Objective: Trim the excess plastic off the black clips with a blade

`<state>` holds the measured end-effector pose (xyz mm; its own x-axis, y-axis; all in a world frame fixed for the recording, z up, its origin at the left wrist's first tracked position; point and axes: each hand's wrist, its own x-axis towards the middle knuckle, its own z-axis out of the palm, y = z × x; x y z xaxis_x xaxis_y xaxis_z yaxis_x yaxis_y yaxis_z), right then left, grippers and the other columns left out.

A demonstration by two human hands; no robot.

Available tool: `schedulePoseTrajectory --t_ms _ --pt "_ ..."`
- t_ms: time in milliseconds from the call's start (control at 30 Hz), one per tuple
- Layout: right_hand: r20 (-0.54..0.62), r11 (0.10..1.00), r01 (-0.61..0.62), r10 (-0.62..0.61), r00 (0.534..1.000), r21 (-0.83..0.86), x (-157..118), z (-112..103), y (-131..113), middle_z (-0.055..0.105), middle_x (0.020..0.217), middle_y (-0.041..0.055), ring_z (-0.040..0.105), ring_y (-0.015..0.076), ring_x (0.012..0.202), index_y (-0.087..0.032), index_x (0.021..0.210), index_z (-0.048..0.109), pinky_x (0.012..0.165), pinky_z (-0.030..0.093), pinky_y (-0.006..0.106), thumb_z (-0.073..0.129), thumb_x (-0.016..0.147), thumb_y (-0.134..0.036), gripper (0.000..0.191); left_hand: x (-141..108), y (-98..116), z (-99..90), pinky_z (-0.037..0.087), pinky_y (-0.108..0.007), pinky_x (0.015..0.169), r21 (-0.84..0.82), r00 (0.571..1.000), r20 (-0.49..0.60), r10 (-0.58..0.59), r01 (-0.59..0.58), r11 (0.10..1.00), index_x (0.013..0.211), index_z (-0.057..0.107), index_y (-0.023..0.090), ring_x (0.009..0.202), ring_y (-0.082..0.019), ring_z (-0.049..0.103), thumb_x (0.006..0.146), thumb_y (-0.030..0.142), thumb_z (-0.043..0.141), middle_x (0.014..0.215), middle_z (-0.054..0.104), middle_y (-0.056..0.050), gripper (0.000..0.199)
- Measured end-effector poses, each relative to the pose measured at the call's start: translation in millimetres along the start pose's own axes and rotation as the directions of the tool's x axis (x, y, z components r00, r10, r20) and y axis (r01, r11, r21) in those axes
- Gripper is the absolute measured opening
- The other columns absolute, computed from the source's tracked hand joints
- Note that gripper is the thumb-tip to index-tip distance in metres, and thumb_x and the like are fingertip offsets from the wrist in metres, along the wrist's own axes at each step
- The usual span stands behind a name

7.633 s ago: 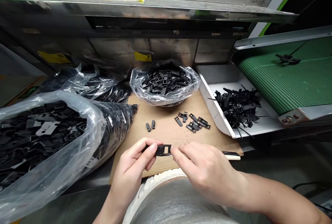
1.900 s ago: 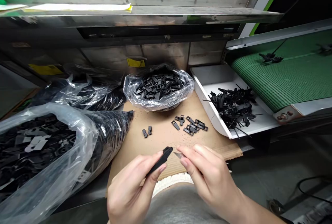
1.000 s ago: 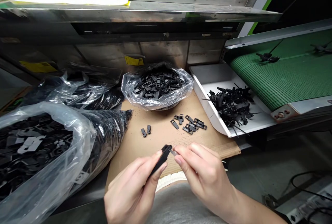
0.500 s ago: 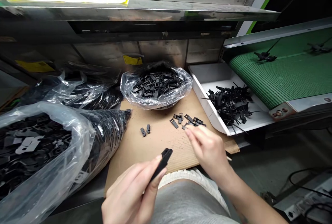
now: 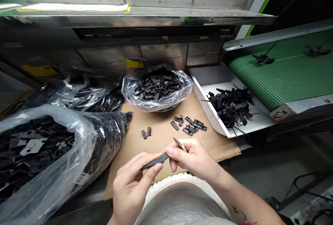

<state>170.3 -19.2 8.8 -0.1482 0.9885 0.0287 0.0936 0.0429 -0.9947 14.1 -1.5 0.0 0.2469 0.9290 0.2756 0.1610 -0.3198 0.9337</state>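
Between the thumb and fingers of my left hand (image 5: pixel 137 180) is a long, narrow black plastic part (image 5: pixel 156 161), lying tilted with its far end up to the right. My right hand (image 5: pixel 194 155) meets that end, its thumb and fingertips pressed against the part. A small knife (image 5: pixel 178 143) is also gripped in my right hand; its thin pointed blade sticks up past the fingers, and most of its handle is hidden. Beyond my hands, several loose black clips (image 5: pixel 191 127) lie on the cardboard (image 5: pixel 156 145), with two small black pieces (image 5: pixel 146 132) farther left.
An open plastic bag (image 5: pixel 157 88) of black clips stands at the back. At left is a larger bag (image 5: pixel 85 138) of black parts. A white tray (image 5: pixel 212 119) holds spiky black pieces beside a green conveyor belt (image 5: pixel 286 75). A metal shelf (image 5: pixel 156 20) crosses above.
My right hand has come left and down from beside the loose clips to the part in my left hand. The part has turned flatter, and the knife blade now shows.
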Motion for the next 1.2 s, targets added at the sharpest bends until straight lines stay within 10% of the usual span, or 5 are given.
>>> schedulePoseTrajectory --t_ms 133,267,533,800,1200 --pt "-0.24 0.935 0.275 -0.327 0.914 -0.226 -9.2 15.9 18.3 0.065 0.066 0.0028 0.058 0.0117 0.057 -0.015 0.089 0.063 0.055 0.048 0.022 0.047 0.087 -0.025 0.019 8.4 -2.1 2.1 0.041 -0.019 0.046 -0.435 0.912 0.072 -0.403 0.393 0.811 0.075 0.07 0.019 0.048 -0.007 0.049 0.063 0.024 0.073 0.065 0.062 0.0 0.014" --pt "-0.197 0.72 0.464 -0.627 0.754 -0.516 -15.5 30.4 31.3 0.067 0.071 0.006 0.061 0.0149 0.063 -0.016 0.095 0.06 0.059 0.049 0.026 0.045 0.086 -0.014 0.018 12.3 -0.2 8.6 0.046 -0.019 0.063 -0.528 0.886 0.146 -0.44 0.446 0.722 0.071 0.069 0.016 0.067 -0.011 0.057 0.065 0.026 0.072 0.069 0.062 -0.001 0.012" --pt "-0.01 0.833 0.109 -0.137 0.991 -0.543 -31.5 -0.1 -5.0 0.062 0.087 0.0047 0.059 0.0171 0.077 -0.018 0.105 0.053 0.065 0.049 0.027 0.048 0.087 -0.033 0.024 4.7 -4.9 13.9 0.041 -0.019 0.049 -0.349 0.91 0.152 -0.386 0.415 0.84 0.094 0.059 0.019 0.052 -0.008 0.051 0.082 0.03 0.054 0.069 0.06 0.001 0.017" --pt "-0.148 0.763 0.293 -0.449 0.881 -0.576 -26.4 6.0 2.6 0.061 0.079 0.0079 0.055 0.0169 0.071 -0.013 0.103 0.058 0.064 0.046 0.029 0.04 0.09 -0.016 0.023 -2.7 -7.3 14.1 0.034 -0.016 0.042 -0.391 0.914 -0.007 -0.406 0.371 0.842 0.086 0.065 0.018 0.046 -0.005 0.038 0.074 0.033 0.065 0.056 0.051 0.003 0.02" --pt "-0.143 0.7 0.304 -0.502 0.853 -0.647 -18.5 18.3 10.3 0.061 0.076 0.0089 0.055 0.017 0.067 -0.011 0.097 0.06 0.061 0.044 0.029 0.042 0.089 -0.016 0.02 -7.2 -7.5 13.6 0.035 -0.011 0.044 -0.53 0.885 0.004 -0.466 0.397 0.749 0.084 0.067 0.021 0.046 -0.003 0.036 0.073 0.031 0.066 0.054 0.051 0.004 0.015"
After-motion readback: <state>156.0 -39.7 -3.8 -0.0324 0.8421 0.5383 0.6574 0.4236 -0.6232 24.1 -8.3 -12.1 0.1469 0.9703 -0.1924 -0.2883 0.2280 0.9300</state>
